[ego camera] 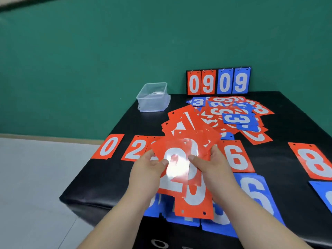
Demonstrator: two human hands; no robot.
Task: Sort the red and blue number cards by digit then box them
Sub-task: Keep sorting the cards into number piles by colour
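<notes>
My left hand (145, 169) and my right hand (213, 166) together hold a fanned bunch of red cards (181, 155) above the black table; the top card shows a glossy 2. On the table lie a red 0 card (108, 146), a red 2 card (136, 148), a red 6 card (236, 157) and a red 8 card (313, 161). Blue cards lie along the near edge, among them a blue 6 card (256, 193). A mixed heap of red and blue cards (233, 115) sits further back. A clear plastic box (152, 97) stands at the table's far left corner.
A small scoreboard (218, 81) reading 0909 stands at the table's back edge against the green wall. The black table (100, 178) drops off to a grey floor on the left. Another blue card (323, 191) pokes in at the right edge.
</notes>
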